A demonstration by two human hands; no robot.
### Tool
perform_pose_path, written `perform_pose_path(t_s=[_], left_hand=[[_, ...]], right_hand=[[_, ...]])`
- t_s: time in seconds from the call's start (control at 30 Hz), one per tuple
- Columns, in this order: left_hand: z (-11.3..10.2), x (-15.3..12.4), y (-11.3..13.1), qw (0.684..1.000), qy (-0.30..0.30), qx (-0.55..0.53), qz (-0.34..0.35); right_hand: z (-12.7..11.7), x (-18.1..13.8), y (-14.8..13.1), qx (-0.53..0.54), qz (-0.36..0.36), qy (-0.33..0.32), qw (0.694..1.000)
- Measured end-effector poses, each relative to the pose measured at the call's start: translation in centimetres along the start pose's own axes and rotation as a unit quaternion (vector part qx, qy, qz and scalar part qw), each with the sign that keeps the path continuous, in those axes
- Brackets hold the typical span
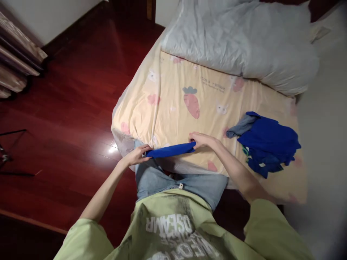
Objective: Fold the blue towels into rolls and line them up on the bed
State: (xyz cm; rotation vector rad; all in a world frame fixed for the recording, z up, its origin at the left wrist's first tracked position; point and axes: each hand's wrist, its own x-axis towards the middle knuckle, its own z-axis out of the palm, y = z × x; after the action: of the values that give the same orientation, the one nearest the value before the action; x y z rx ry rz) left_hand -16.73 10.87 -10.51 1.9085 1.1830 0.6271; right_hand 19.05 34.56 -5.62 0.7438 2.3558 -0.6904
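A strip of blue cloth (172, 150), narrow as seen from above, stretches between my two hands over the near edge of the bed. My left hand (137, 154) grips its left end, fingers closed around it. At the other end, my right hand (202, 140) pinches the cloth. What kind of garment or fabric it is, I cannot make out. To the right on the bed lies a heap of blue clothes (271, 139), with a grey-blue piece (240, 126) sticking out on its left side.
The bed (173, 124) has a yellow sheet with carrot and rabbit prints. A grey quilt or pillow (238, 43) lies across its far end. Dark red wooden floor (73, 108) is on the left, with a curtain (18, 57) and thin black legs (16, 175) of some stand.
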Motion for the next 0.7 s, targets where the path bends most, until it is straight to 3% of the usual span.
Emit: perform_pose_path(t_s=[0.1,0.23,0.33,0.47,0.57,0.7], left_hand=[[-2.6,-1.0,-1.2,0.998,0.053,0.044,0.000],[-6.0,-1.0,-3.5,0.959,0.176,0.222,-0.015],[-7.3,-0.2,-5.8,0.920,0.206,0.332,-0.031],[-7.4,1.0,-9.1,0.903,0.176,0.384,-0.081],[-6.9,1.5,-11.3,0.904,0.150,0.381,-0.125],[-6.6,1.6,-12.9,0.893,0.186,0.359,-0.198]], right_hand=[[-6.1,5.0,-2.8,-0.097,0.003,0.031,0.995],[-13.9,13.6,-6.3,-0.224,-0.069,0.212,0.949],[-17.6,20.4,-8.5,-0.268,-0.091,0.331,0.900],[-19.2,28.4,-10.4,-0.288,-0.099,0.383,0.872],[-18.4,32.7,-11.0,-0.296,-0.111,0.367,0.875],[-16.5,36.2,-10.9,-0.281,-0.096,0.344,0.891]])
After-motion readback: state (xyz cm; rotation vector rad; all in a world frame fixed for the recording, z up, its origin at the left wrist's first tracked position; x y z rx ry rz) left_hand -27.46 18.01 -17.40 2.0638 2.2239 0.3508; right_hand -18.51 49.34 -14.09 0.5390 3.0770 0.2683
